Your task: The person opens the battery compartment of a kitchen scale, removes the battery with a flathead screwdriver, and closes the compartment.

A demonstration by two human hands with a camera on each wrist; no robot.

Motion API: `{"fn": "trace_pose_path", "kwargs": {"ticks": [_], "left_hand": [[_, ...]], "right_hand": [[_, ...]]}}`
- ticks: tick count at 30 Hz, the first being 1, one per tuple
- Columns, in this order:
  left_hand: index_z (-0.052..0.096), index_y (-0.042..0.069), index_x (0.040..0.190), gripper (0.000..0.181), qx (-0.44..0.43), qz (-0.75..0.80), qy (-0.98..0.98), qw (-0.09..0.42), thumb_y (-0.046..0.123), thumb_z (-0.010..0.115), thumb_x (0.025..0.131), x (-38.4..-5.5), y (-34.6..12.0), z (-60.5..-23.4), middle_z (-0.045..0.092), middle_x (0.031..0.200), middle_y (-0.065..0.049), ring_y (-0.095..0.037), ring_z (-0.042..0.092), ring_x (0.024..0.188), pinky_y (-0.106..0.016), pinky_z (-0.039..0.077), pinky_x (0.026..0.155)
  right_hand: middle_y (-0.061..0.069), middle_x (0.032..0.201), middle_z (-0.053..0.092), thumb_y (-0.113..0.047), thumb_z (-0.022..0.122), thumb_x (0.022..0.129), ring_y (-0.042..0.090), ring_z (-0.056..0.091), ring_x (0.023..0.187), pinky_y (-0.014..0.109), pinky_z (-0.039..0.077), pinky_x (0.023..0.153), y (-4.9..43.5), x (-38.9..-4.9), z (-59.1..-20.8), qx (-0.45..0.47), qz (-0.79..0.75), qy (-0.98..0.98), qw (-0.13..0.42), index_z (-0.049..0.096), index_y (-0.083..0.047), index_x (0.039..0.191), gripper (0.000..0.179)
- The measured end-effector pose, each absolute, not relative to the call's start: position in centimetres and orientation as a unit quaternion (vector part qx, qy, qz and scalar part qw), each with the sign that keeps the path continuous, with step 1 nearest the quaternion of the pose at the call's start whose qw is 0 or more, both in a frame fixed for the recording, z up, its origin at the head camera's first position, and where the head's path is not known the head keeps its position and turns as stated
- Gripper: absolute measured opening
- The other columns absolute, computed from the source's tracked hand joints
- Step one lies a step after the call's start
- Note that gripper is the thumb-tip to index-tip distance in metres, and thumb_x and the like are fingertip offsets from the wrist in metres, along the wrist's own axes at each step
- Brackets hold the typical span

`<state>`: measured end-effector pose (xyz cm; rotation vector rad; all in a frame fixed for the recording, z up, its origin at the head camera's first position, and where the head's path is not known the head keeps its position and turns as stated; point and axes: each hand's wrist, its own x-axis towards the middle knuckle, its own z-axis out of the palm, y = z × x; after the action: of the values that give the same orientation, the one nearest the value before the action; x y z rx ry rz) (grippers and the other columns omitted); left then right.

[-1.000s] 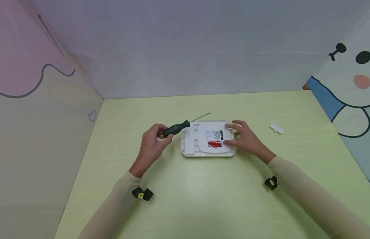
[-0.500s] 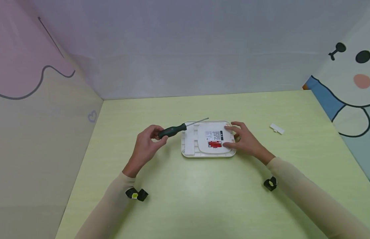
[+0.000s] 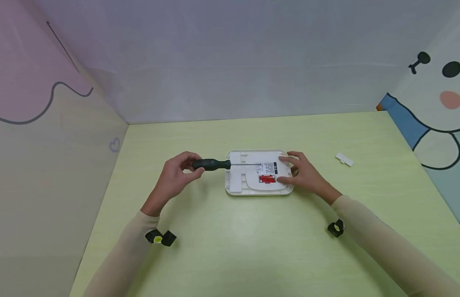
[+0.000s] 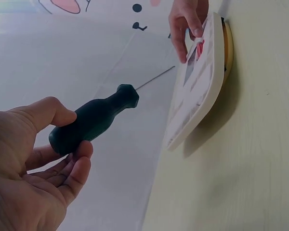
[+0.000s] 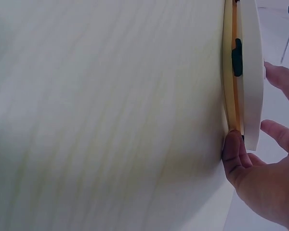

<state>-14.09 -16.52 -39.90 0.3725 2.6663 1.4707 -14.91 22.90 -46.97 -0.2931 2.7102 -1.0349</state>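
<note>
The left hand [image 3: 174, 175] held a dark green screwdriver [image 3: 211, 165] by the rear of its handle, pinched between thumb and fingers, the thin shaft level and pointing right above a white device [image 3: 235, 177], its tip apart from the surface in the left wrist view. The right hand [image 3: 306, 175] gripped the device's right edge, two digits spread on the upper face, others tucked beneath the rim. The device lay flat on the pale green table [image 3: 237, 239], red batteries [image 3: 267, 179] in its recess beside a printed label [image 3: 264, 168]; a small white cover [image 3: 344, 159] lay well apart on the right
</note>
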Motion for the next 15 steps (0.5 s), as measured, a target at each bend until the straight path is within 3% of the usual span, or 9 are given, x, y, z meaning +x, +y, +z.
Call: {"fn": "trace_pose_path", "kwargs": {"ticks": [15], "left_hand": [[0.065, 0.011, 0.108, 0.024, 0.163, 0.485, 0.857, 0.057, 0.014, 0.074, 0.085, -14.8, -16.0, -37.9, 0.066, 0.097, -0.007, -0.022, 0.064, 0.082, -0.038, 0.044, 0.076]], "right_hand": [[0.022, 0.154, 0.024, -0.037, 0.079, 0.082, 0.035, 0.058, 0.106, 0.049, 0.046, 0.094, 22.7, -14.8, -46.6, -0.092, -0.352, 0.924, 0.121, 0.045, -0.009, 0.146, 0.078]]}}
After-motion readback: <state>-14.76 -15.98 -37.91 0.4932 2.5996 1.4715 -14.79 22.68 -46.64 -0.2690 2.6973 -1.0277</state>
